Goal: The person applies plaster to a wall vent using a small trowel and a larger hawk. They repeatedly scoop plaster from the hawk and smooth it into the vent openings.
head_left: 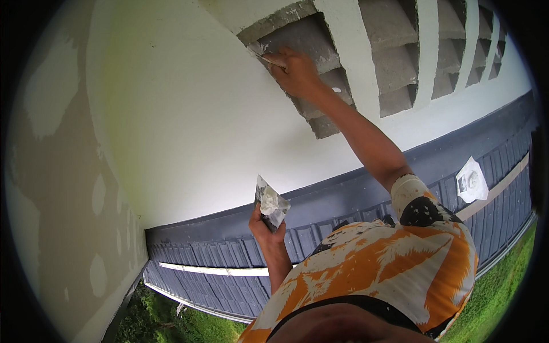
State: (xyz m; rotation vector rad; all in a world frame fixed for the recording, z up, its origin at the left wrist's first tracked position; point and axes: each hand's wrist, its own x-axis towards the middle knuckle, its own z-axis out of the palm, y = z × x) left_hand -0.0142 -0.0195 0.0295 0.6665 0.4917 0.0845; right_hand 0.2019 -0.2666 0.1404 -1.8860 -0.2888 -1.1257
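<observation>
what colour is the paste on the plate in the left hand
Off-white; the paste shows in the head view.

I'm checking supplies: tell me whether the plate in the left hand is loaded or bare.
Loaded: off-white paste sits on the plate in the left hand, with greyer surface showing around it.

Tiled roof (194,254): pale strip (211,270), white item (472,179) (kind unclear)

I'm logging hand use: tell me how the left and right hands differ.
The left hand is lower in the picture than the right hand. The left hand holds a plate bearing pale paste; the right hand holds a thin tool at a wall opening. Both hands are bare.
</observation>
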